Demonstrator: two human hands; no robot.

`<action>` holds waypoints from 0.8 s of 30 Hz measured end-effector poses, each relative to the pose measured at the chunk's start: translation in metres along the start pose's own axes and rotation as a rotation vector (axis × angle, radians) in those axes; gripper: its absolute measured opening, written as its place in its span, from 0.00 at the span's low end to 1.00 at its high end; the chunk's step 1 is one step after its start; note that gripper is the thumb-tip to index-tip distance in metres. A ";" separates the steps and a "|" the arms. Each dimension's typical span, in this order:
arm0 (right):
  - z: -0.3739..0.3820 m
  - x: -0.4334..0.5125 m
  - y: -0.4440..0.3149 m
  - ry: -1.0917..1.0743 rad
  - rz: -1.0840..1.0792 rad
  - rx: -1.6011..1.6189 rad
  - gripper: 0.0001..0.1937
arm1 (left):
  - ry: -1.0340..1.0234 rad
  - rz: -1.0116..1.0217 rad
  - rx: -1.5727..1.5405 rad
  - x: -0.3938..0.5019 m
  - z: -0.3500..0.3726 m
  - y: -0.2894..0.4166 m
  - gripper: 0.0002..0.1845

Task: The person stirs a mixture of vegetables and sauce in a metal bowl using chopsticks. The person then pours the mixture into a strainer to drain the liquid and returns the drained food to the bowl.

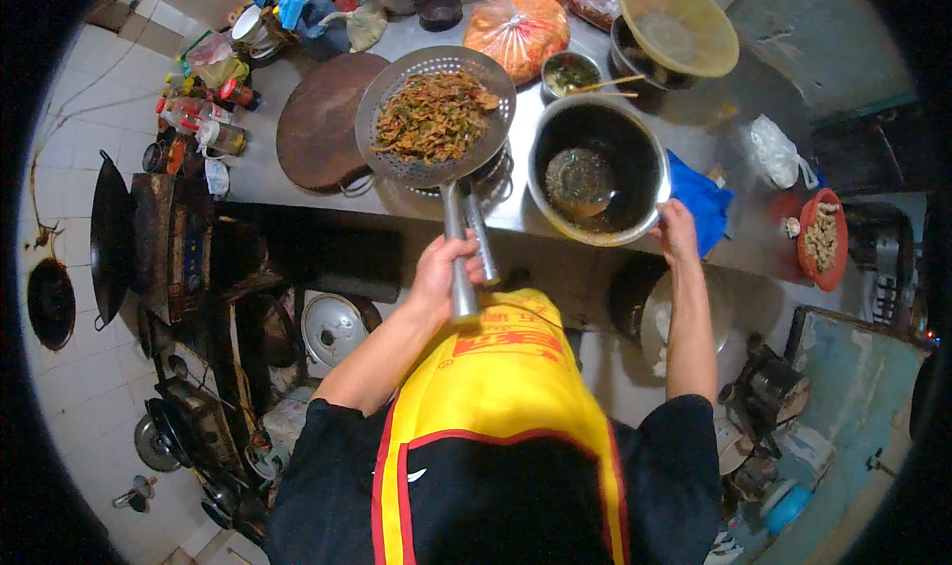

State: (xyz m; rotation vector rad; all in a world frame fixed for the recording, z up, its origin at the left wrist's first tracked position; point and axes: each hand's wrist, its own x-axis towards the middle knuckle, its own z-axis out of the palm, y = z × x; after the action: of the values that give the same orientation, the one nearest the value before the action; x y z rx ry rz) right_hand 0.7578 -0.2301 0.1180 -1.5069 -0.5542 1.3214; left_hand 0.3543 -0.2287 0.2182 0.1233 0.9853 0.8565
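Note:
My left hand [445,271] is closed around the metal handle of a perforated strainer ladle [379,134]. Cooked, shredded brown and green food [435,119] fills the middle of the strainer. A second metal handle [480,234] runs beneath it, close to my fingers; what it belongs to is mostly hidden. At the right, my right hand [675,229] grips the rim of a deep metal pot [547,219]. Dark liquid or residue [580,182] lies at the bottom of that pot. Chopsticks [610,83] extend from a small metal bowl [554,82] with green contents behind the pot.
A round wooden chopping board [320,119] lies left of the strainer on the steel counter [279,201]. Behind stand a tied bag of orange food [513,33] and a yellow basin [680,22]. Blue cloth or plastic [699,201] and a red basket [805,256] are rightward. Bottles [186,115] line the left.

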 end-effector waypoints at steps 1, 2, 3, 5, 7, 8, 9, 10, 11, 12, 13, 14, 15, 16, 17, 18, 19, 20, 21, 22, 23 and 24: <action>0.006 0.005 -0.001 0.000 0.002 0.004 0.06 | -0.041 -0.008 0.016 -0.005 -0.007 0.007 0.12; 0.011 0.008 -0.002 -0.011 -0.007 -0.001 0.06 | -0.053 -0.013 0.060 -0.008 -0.014 0.014 0.13; 0.014 0.011 -0.002 -0.032 -0.014 0.004 0.06 | -0.062 -0.020 0.104 -0.010 -0.020 0.018 0.14; 0.014 0.014 0.000 -0.018 -0.016 0.027 0.07 | -0.082 -0.029 0.102 -0.012 -0.030 0.025 0.16; 0.012 0.014 0.010 -0.015 -0.027 0.083 0.07 | -0.128 -0.062 0.102 -0.013 -0.041 0.034 0.16; 0.009 0.010 0.018 -0.059 -0.078 0.219 0.09 | -0.148 -0.067 0.119 -0.013 -0.047 0.037 0.16; 0.012 0.006 0.027 0.000 -0.043 0.345 0.11 | -0.164 -0.069 0.128 -0.014 -0.053 0.042 0.16; 0.018 -0.001 0.044 0.095 -0.017 0.498 0.11 | -0.155 -0.071 0.137 -0.015 -0.058 0.047 0.15; 0.025 -0.013 0.061 0.163 -0.016 0.657 0.10 | -0.166 -0.089 0.177 -0.014 -0.062 0.051 0.15; 0.040 -0.025 0.082 0.225 0.095 0.724 0.10 | -0.168 -0.092 0.196 -0.014 -0.066 0.054 0.14; 0.057 -0.042 0.101 0.348 0.220 0.763 0.10 | -0.169 -0.099 0.217 -0.015 -0.069 0.057 0.14; 0.080 -0.061 0.119 0.365 0.417 0.554 0.11 | -0.156 -0.099 0.232 -0.016 -0.071 0.061 0.13; 0.109 -0.073 0.133 0.075 0.547 0.640 0.13 | -0.178 -0.097 0.232 -0.016 -0.073 0.065 0.13; 0.141 -0.084 0.144 -0.140 0.516 0.444 0.14 | -0.193 -0.104 0.232 -0.018 -0.075 0.069 0.13; 0.174 -0.094 0.151 -0.266 0.548 0.398 0.18 | -0.210 -0.116 0.229 -0.021 -0.076 0.073 0.13; 0.206 -0.099 0.153 -0.321 0.589 0.322 0.19 | -0.195 -0.113 0.267 -0.024 -0.077 0.078 0.13; 0.235 -0.099 0.151 -0.457 0.575 0.309 0.20 | -0.202 -0.110 0.296 -0.027 -0.077 0.083 0.14; 0.261 -0.095 0.146 -0.439 0.653 0.321 0.20 | -0.203 -0.108 0.326 -0.030 -0.077 0.089 0.14; 0.282 -0.090 0.140 -0.500 0.686 0.389 0.20 | -0.204 -0.104 0.357 -0.034 -0.076 0.094 0.14; 0.297 -0.086 0.133 -0.522 0.687 0.430 0.20 | -0.206 -0.109 0.362 -0.037 -0.075 0.100 0.15; 0.309 -0.081 0.127 -0.563 0.680 0.481 0.21 | -0.216 -0.091 0.386 -0.042 -0.074 0.106 0.16; 0.318 -0.078 0.123 -0.621 0.658 0.540 0.21 | -0.211 -0.078 0.409 -0.046 -0.072 0.111 0.16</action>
State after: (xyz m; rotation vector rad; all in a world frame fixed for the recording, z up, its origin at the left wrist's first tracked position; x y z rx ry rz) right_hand 0.4102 -0.2212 0.0803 -0.8240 -0.0294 2.2628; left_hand 0.2220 -0.2050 0.2587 0.5112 0.9486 0.5485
